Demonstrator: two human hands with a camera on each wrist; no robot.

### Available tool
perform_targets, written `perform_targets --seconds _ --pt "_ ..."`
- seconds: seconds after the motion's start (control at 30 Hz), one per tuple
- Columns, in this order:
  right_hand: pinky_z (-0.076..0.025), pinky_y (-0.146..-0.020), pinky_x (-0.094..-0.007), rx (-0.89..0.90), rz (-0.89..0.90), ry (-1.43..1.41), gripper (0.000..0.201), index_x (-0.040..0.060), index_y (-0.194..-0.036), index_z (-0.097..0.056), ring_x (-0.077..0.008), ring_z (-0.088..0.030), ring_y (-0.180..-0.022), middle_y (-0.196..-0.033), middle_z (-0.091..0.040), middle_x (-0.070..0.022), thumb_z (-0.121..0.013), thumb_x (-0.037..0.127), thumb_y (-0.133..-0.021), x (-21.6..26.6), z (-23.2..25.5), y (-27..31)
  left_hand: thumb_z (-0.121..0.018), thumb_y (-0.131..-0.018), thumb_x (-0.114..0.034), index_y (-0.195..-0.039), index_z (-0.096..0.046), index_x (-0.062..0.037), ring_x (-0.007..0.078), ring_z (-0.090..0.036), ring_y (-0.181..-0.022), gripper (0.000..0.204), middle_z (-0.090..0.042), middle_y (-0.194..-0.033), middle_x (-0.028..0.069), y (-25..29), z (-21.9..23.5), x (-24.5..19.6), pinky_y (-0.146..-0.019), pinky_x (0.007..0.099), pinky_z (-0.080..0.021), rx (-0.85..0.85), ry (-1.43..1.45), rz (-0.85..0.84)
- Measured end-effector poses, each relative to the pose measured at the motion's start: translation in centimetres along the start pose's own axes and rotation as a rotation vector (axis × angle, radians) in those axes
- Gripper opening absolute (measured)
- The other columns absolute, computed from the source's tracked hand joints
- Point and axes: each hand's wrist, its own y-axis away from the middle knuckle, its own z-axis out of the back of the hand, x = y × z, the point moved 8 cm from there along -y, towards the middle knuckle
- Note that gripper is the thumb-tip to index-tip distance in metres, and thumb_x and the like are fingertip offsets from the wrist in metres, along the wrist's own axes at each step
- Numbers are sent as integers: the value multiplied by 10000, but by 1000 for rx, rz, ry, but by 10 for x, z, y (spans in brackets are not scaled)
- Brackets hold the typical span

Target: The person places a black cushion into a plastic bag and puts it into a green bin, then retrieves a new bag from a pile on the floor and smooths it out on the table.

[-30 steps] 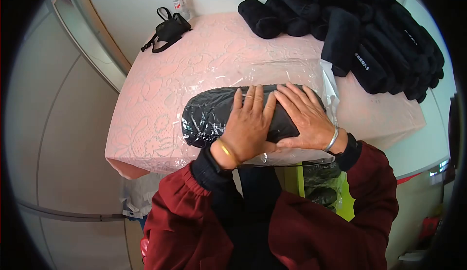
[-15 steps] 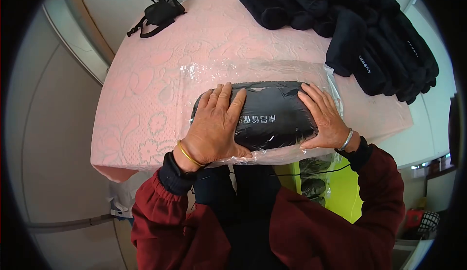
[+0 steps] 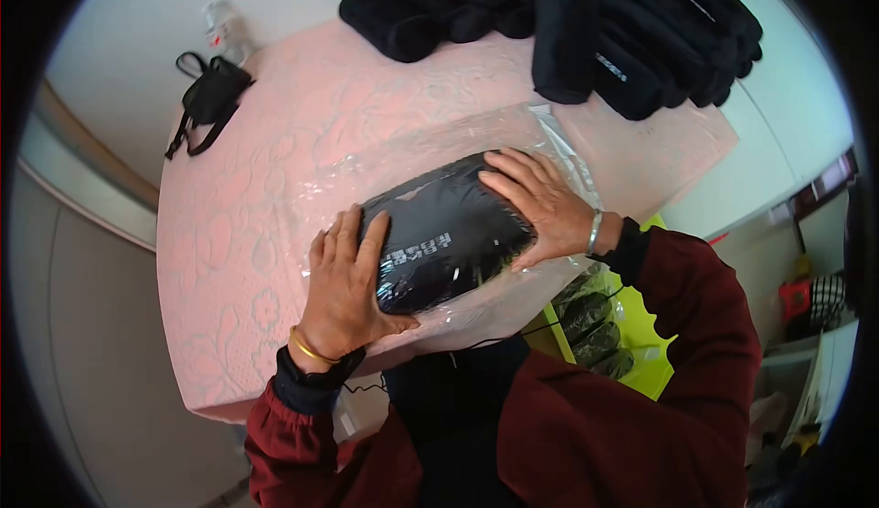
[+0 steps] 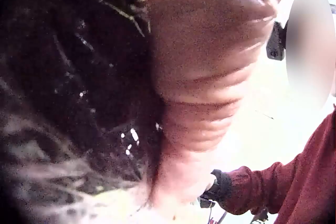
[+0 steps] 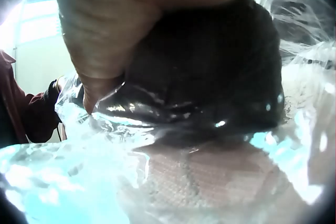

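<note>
A black cushion (image 3: 449,219) with white lettering lies tilted inside a clear plastic bag (image 3: 476,137) on the pink-covered table (image 3: 247,261). My left hand (image 3: 343,274) grips its left end, fingers over the top and thumb along the near side. At the other end my right hand (image 3: 548,213) holds it the same way, through the film. The left wrist view has the left hand (image 4: 197,66) close up against the dark, shiny cushion (image 4: 79,77). Seen from the right wrist, the right hand's thumb (image 5: 102,50) presses the wrapped cushion (image 5: 210,71).
Black plush cushions (image 3: 632,41) are heaped at the back right of the table. A small black bag (image 3: 215,91) with straps and a clear bottle (image 3: 227,32) stand at the back left. Below the near edge, a yellow-green bin (image 3: 655,329) holds several wrapped dark cushions (image 3: 595,329).
My hands have spread from the cushion's middle to its two ends. The cushion has turned, its right end now farther from me, and its lettering shows. The head view has also tilted.
</note>
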Motion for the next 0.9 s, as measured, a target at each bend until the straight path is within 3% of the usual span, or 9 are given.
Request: perform_targets --seconds 0.17,0.7,0.83,0.9 --pt "-173 -1157 -542 -41 31 -19 1259 94 -1508 -264 -389 -221 -1437 -1546 -249 -163 -900 476 -491 -2 0 4 -948 -388 -353 -1473 -343 -92 477 -333 -1359 1269 -312 -1484 290 -1 -3 2 -1108 529 -286 15 9 45" --pt "-167 -1160 -557 -12 101 -96 1298 131 -1525 -219 -374 -177 -1456 -1565 -207 -173 -919 448 -479 -15 -4 6 -965 -323 -285 -1507 -247 -68 478 -340 -1337 1402 -303 -1469 278 -1 -10 18 -1137 484 -313 156 118 69" --pt "-178 -1155 -568 -56 107 -84 1285 130 -1527 -207 -376 -176 -1456 -1564 -201 -178 -919 425 -498 -14 3 12 -966 -337 -287 -1506 -232 -35 464 -346 -1338 1403 -333 -1453 273 3 -10 16 -1130 465 -328 245 147 10" --pt "-218 -1145 -562 -121 26 -60 1145 117 -1500 -287 -383 -216 -1441 -1546 -245 -182 -900 370 -566 -20 12 19 -968 -343 -294 -1504 -223 -16 458 -366 -1326 1407 -351 -1439 276 1 -4 17 -1123 462 -337 269 121 -11"
